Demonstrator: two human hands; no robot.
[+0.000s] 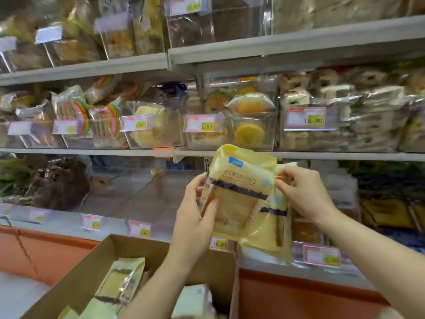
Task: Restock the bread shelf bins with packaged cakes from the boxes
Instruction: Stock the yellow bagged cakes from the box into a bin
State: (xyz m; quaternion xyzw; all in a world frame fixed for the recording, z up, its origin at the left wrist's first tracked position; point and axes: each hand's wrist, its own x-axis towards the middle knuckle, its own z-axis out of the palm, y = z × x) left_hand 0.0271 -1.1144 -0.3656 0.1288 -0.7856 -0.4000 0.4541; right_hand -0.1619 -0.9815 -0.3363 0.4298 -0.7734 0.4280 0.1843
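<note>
**Two Cakes Going Into the Bin**

The brown box (149, 249) is right under my arms, with more yellow cakes (119, 284) lying in it. I hold two cake packs up in front of the low shelf (57, 221). My left hand (195, 217) grips the left side of the front pack (241, 194), with my thumb on its face. My right hand (303, 194) pinches the right edge up high. The second pack (266, 229) hangs behind and lower, from that same pinch, I think. The see-through bin (142, 192) sits just behind the packs.

To do this well, I should line the two packs up flat so they go in as one. I should lift them over the bin's front wall, not bump into it. The wrap looks thin and slippery, so I should hold it firmly but not squash the soft cake. The writing should face out.
</note>
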